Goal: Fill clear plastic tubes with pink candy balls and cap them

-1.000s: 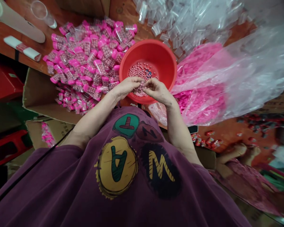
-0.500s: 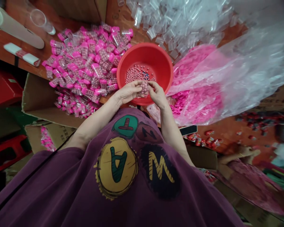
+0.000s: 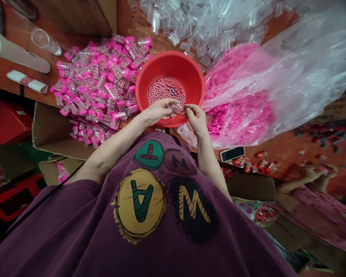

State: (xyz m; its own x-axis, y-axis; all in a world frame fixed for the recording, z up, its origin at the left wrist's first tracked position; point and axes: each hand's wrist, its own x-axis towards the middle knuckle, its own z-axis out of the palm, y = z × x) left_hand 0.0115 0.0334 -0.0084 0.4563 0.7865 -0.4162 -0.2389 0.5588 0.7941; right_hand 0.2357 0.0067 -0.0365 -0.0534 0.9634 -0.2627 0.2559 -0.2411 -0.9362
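Note:
My left hand (image 3: 159, 109) is closed around a small clear container (image 3: 176, 108) of pink beads, held tilted over the near side of a red plastic basin (image 3: 200, 90). Just right of the container, my right hand (image 3: 196, 117) has its thumb and fingertips pinched together. Whatever sits in that pinch is too small to make out. Loose pink beads (image 3: 161, 91) lie on the basin floor, with a few dark blue beads (image 3: 172, 91) among them.
Left of the basin is a heap of filled, pink-capped containers (image 3: 100, 82). Clear empty containers (image 3: 196, 27) lie behind. A plastic bag of pink caps (image 3: 242, 115) stands at right, near a phone (image 3: 232, 154). Another person's hands (image 3: 317, 173) are at far right.
My right hand has moved slightly right, away from the container's end, fingertips still pinched. My left hand keeps hold of the container. The whole view has shifted a little.

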